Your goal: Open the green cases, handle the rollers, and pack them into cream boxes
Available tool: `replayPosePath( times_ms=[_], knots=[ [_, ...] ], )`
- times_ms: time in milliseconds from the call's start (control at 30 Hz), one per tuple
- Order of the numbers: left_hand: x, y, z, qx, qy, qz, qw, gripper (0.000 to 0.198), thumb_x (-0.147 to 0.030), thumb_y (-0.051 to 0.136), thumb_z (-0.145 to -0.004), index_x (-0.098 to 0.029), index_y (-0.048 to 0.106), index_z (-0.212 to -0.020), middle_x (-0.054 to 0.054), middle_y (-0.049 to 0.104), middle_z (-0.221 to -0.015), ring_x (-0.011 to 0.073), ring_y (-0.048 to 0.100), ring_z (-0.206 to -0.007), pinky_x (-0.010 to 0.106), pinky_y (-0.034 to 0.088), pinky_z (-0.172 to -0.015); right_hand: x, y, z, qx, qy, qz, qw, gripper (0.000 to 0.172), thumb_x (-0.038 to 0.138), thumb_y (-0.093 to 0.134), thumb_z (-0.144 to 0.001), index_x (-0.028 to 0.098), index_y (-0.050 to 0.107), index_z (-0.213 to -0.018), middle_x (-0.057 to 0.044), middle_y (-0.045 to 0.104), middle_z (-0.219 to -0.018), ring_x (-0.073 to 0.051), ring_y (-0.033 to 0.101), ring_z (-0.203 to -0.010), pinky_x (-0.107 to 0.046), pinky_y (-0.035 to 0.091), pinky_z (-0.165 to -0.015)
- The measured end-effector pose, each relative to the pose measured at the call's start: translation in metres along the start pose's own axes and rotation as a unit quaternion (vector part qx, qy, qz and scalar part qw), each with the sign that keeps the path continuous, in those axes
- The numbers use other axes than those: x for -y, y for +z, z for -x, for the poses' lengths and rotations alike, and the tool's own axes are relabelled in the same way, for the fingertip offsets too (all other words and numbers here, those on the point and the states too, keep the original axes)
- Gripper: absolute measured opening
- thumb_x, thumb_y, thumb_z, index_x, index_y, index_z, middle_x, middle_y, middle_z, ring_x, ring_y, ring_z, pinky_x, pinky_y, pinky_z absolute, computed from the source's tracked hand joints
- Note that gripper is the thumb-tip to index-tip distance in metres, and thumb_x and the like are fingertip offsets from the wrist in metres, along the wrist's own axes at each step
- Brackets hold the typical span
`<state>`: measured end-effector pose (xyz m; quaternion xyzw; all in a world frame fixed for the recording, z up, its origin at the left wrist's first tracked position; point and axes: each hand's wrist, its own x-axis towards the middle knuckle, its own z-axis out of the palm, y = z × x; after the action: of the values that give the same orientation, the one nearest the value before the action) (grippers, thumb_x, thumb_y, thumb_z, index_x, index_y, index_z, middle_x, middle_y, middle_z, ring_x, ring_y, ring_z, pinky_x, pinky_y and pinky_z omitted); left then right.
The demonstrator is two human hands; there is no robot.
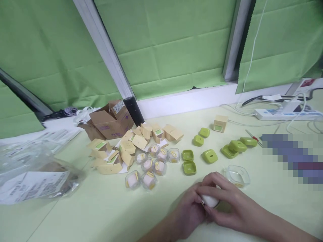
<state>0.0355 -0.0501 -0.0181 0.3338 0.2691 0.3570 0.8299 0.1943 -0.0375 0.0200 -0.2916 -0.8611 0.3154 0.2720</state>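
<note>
In the head view, a small white object (211, 201) with a rounded surface is held between two bare hands, low and right of centre, above a pale green tabletop (83, 215). The left hand (188, 210) is curled, its thumb and fingertips pressed to the object's left side. The right hand (230, 198) is nearly closed over it, with fingers across the top and thumb beneath, so the object is partly hidden.

Just beyond the right hand, a clear container (245, 179) is set down. Directly beyond the hands, two square green cups (189, 168) are placed with their hollows up. A slotted green piece (210, 156) is seen near them, with two smaller green pieces (198, 140) farther away. Beyond the right hand, more green pieces (238, 146) are gathered in overlapping fashion.

To the left of the cups, lidded clear tubs (148, 180) with pale pink contents are clustered. Behind these, small tan boxes (127, 147) are heaped, backed by an open brown carton (111, 124) and a black cylinder (134, 111). Far left of the hands, a clear plastic bag (37, 178) is laid; far beyond the right hand, a white power strip (271, 115) is crossed by cables.
</note>
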Motion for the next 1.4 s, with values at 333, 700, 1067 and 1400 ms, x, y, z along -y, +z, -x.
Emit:
replayPosePath(
  times_ms=[333,700,1067,1400],
  knots=[
    [-0.004,0.005,0.001,-0.017,-0.013,0.021,1.000,0.031,-0.017,0.054,-0.055,-0.017,0.055,-0.087,-0.002,0.041,-0.070,0.0097,0.035,-0.061,0.022,0.021,-0.051,0.009,-0.004,0.004,0.019,0.074,-0.033,0.997,0.019,0.011,0.054,-0.081,0.024,0.060,-0.093,-0.003,0.052,-0.091,-0.018,0.050,-0.090,-0.032,0.045,-0.078],
    [0.001,-0.004,-0.001,0.024,-0.021,0.020,0.999,0.041,-0.024,0.064,-0.060,-0.017,0.052,-0.099,-0.003,0.042,-0.073,0.0060,0.035,-0.056,0.020,0.021,-0.048,0.009,-0.011,0.005,0.063,0.082,-0.042,0.994,0.022,0.014,0.054,-0.083,0.027,0.064,-0.099,-0.004,0.051,-0.098,-0.019,0.050,-0.096,-0.032,0.045,-0.084],
    [0.002,-0.001,-0.003,0.040,0.037,0.037,0.998,0.043,-0.039,0.060,-0.074,-0.017,0.049,-0.109,0.006,0.061,-0.089,0.0077,0.050,-0.051,0.019,0.034,-0.043,-0.004,-0.014,0.005,-0.012,0.091,-0.082,0.992,0.046,0.035,0.073,-0.071,0.027,0.057,-0.114,-0.003,0.064,-0.107,-0.021,0.058,-0.099,-0.032,0.047,-0.085],
    [0.008,-0.003,-0.006,-0.017,0.031,-0.014,0.999,0.039,-0.045,0.056,-0.082,-0.014,0.052,-0.105,0.005,0.060,-0.077,0.0061,0.048,-0.050,0.015,0.032,-0.040,-0.009,-0.003,0.005,0.007,0.066,-0.064,0.996,0.054,0.031,0.071,-0.073,0.024,0.052,-0.124,-0.007,0.063,-0.109,-0.022,0.058,-0.100,-0.036,0.047,-0.086]
  ],
)
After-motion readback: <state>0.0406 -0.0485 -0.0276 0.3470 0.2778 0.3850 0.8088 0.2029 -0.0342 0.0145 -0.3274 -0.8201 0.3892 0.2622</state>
